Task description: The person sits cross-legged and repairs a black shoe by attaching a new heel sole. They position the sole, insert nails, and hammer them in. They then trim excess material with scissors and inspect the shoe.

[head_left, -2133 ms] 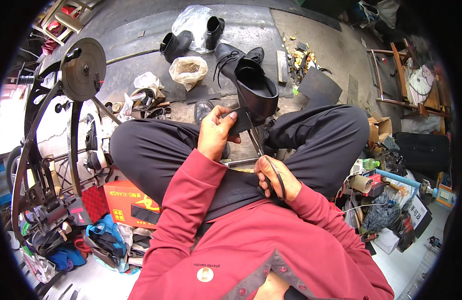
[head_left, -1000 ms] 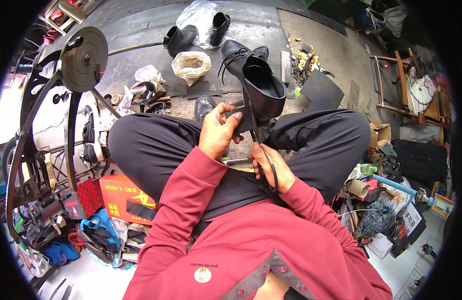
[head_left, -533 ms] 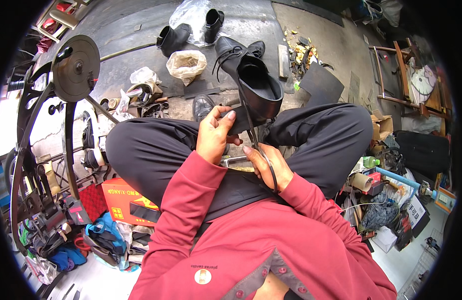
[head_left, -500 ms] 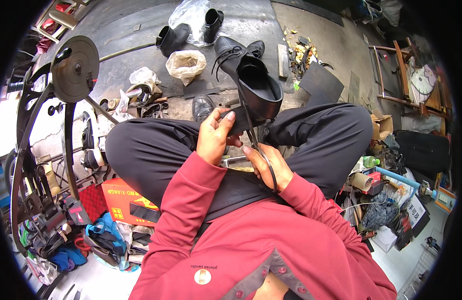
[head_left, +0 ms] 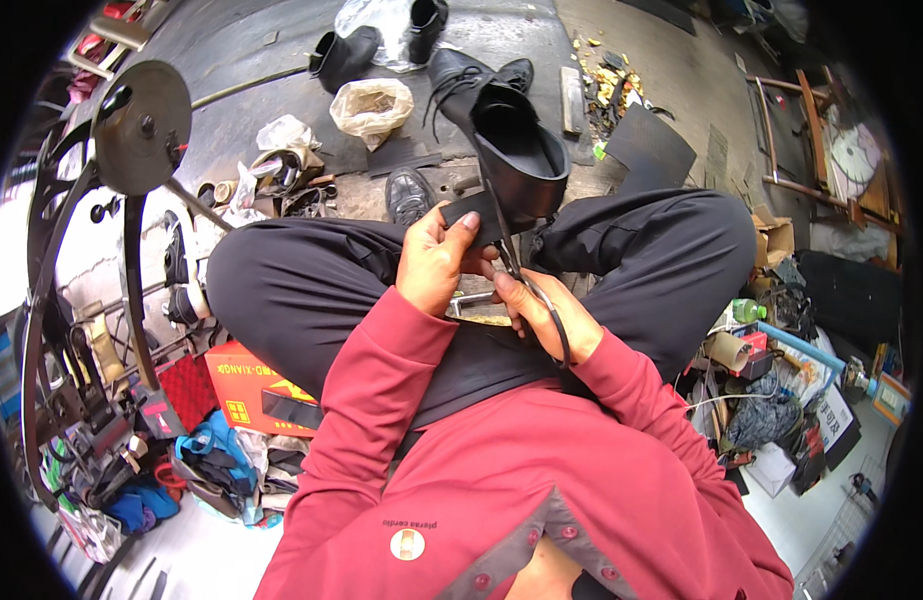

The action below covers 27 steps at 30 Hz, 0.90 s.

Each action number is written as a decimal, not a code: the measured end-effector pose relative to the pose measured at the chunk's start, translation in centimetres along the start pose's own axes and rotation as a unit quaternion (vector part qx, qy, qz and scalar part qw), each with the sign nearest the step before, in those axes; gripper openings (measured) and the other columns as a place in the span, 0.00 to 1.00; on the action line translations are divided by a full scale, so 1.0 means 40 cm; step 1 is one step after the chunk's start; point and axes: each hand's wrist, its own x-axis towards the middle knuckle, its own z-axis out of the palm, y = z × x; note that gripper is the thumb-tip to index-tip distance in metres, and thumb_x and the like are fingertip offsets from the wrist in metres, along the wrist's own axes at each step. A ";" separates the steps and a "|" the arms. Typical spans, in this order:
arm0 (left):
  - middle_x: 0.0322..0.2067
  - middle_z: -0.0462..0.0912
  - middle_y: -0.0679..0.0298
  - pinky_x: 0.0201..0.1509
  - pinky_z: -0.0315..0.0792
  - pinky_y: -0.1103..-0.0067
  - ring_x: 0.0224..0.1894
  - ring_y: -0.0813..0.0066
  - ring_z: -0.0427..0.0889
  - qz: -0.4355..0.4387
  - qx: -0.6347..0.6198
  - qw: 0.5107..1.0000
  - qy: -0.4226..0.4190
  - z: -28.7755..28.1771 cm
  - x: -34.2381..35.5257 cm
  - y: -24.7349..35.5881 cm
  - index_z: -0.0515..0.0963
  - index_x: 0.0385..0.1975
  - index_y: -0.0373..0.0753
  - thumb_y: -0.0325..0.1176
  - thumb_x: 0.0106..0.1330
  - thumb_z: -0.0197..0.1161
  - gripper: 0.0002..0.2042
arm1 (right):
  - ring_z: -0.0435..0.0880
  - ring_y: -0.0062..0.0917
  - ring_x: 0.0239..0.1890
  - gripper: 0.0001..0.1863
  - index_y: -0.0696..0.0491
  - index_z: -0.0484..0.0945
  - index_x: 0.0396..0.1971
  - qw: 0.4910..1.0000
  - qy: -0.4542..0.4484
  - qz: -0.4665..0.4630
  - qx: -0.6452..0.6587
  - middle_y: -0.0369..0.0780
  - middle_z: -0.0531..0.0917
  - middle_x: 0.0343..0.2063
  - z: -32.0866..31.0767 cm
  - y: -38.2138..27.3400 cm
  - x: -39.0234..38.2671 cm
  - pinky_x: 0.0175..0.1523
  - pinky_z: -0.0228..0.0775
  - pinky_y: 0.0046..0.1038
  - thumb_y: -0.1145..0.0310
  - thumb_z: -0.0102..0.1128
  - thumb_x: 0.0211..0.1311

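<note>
Over my lap my left hand [head_left: 433,262] pinches a small flat black piece [head_left: 471,214], perhaps rubber or leather, between thumb and fingers. My right hand [head_left: 553,316] is closed round a pair of dark metal scissors [head_left: 508,252]; a long handle loop curves past the wrist side. The blades point away from me, along the right edge of the black piece. Whether they are biting into it I cannot tell. Just beyond the blades a black boot [head_left: 526,165] shows its open top, with a laced black boot [head_left: 459,82] behind it.
A hand-cranked machine with a large wheel [head_left: 141,128] stands at left. Farther off are two black ankle boots [head_left: 343,66], a plastic bag [head_left: 371,110] and a black sheet [head_left: 649,150]. An orange box [head_left: 251,385] lies by my left leg; clutter fills the right.
The view has shifted slightly. The black piece has tilted between my left fingers, and both hands have drawn a little closer together. The scissors are still in my right hand.
</note>
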 end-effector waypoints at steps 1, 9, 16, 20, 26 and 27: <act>0.38 0.86 0.65 0.38 0.83 0.77 0.34 0.77 0.86 0.016 -0.012 1.000 -0.003 0.002 -0.003 -0.002 0.80 0.52 0.37 0.38 0.78 0.62 0.12 | 0.80 0.25 0.31 0.38 0.61 0.81 0.55 1.000 -0.012 0.019 -0.008 0.38 0.83 0.31 -0.004 -0.002 -0.001 0.39 0.73 0.31 0.35 0.50 0.77; 0.34 0.86 0.61 0.33 0.83 0.76 0.30 0.74 0.86 0.003 -0.029 0.999 -0.025 -0.003 0.005 0.004 0.78 0.52 0.35 0.39 0.78 0.63 0.14 | 0.74 0.18 0.27 0.42 0.63 0.78 0.49 0.999 -0.015 0.028 0.012 0.35 0.76 0.28 0.006 -0.031 -0.012 0.33 0.67 0.21 0.31 0.46 0.77; 0.33 0.85 0.61 0.32 0.82 0.77 0.28 0.74 0.85 -0.007 -0.033 0.999 -0.041 -0.007 0.007 0.008 0.78 0.52 0.34 0.38 0.78 0.62 0.14 | 0.74 0.18 0.29 0.43 0.63 0.77 0.51 1.000 -0.011 0.019 0.020 0.35 0.75 0.29 0.013 -0.038 -0.018 0.33 0.67 0.21 0.30 0.45 0.76; 0.33 0.85 0.60 0.31 0.81 0.78 0.28 0.74 0.84 0.001 -0.027 0.999 -0.041 -0.005 0.003 0.009 0.78 0.51 0.34 0.38 0.79 0.61 0.13 | 0.70 0.15 0.30 0.35 0.56 0.78 0.61 0.999 -0.015 0.042 0.020 0.31 0.76 0.34 0.006 -0.030 -0.016 0.35 0.67 0.22 0.37 0.48 0.79; 0.30 0.84 0.60 0.26 0.78 0.80 0.24 0.77 0.82 0.021 -0.013 1.000 -0.004 0.013 0.002 0.004 0.76 0.50 0.32 0.31 0.79 0.58 0.09 | 0.71 0.16 0.28 0.36 0.59 0.79 0.47 0.999 -0.011 0.034 0.033 0.33 0.74 0.27 0.002 -0.016 -0.016 0.34 0.67 0.22 0.34 0.47 0.78; 0.29 0.84 0.59 0.24 0.76 0.80 0.22 0.78 0.81 0.029 -0.016 0.999 0.006 0.016 0.002 0.002 0.76 0.49 0.32 0.30 0.79 0.58 0.08 | 0.71 0.17 0.27 0.37 0.61 0.78 0.47 0.999 0.004 0.035 0.018 0.33 0.72 0.25 0.003 -0.013 -0.014 0.33 0.67 0.23 0.34 0.47 0.78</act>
